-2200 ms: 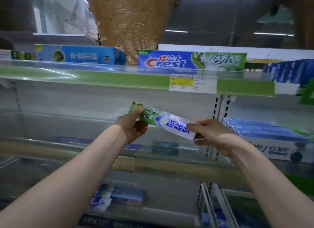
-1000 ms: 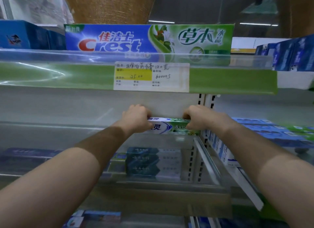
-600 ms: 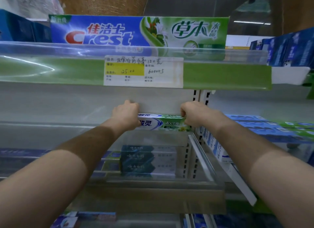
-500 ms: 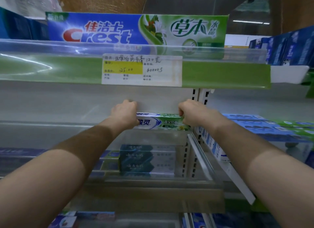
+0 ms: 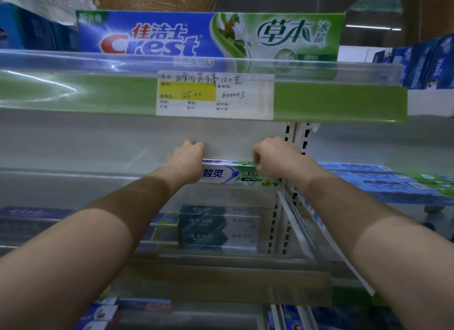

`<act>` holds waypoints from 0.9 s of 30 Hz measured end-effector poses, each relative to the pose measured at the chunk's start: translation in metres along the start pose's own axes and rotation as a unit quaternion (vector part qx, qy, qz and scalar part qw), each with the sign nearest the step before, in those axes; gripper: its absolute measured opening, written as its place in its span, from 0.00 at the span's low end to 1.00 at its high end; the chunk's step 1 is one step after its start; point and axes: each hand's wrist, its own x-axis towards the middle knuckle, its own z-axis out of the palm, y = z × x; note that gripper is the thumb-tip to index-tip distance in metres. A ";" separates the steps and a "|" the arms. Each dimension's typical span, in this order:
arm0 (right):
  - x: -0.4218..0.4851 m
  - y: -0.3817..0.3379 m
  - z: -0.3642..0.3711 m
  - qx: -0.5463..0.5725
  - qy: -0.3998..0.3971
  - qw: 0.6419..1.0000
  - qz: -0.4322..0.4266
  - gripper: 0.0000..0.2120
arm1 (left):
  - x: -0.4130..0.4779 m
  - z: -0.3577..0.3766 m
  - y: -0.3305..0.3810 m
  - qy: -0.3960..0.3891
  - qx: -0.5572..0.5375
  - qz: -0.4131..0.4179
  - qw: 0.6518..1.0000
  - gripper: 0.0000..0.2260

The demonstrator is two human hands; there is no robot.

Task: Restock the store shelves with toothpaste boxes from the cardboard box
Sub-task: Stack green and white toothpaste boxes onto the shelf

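Note:
A white and green toothpaste box lies lengthwise at the back of the middle shelf, against the rear panel. My left hand grips its left end with curled fingers. My right hand grips its right end, fingers curled over the top edge. Both arms reach deep into the shelf. The cardboard box is not in view.
A large Crest box stands on the upper shelf above a price label. Dark teal boxes are stacked on the shelf below. Blue boxes fill the right bay beyond a clear divider.
Both hands carried the box from mid-air deep into the middle shelf and turned it level. In the last half second the hands and box have hardly moved.

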 end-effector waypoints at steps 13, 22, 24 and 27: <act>-0.008 -0.023 -0.006 0.060 -0.008 0.998 0.018 0.09 | -0.012 -0.006 -0.002 0.028 0.031 -0.009 0.999 0.13; -0.051 -0.098 -0.043 0.429 0.050 0.901 0.029 0.12 | -0.063 -0.039 -0.002 0.085 -0.419 -0.134 0.894 0.06; -0.067 -0.122 -0.048 0.498 0.056 0.865 0.025 0.14 | -0.089 -0.050 -0.006 0.091 -0.549 -0.161 0.815 0.07; -0.085 -0.158 -0.052 0.585 0.054 0.809 0.015 0.15 | -0.127 -0.064 -0.021 0.117 -0.645 -0.199 0.728 0.06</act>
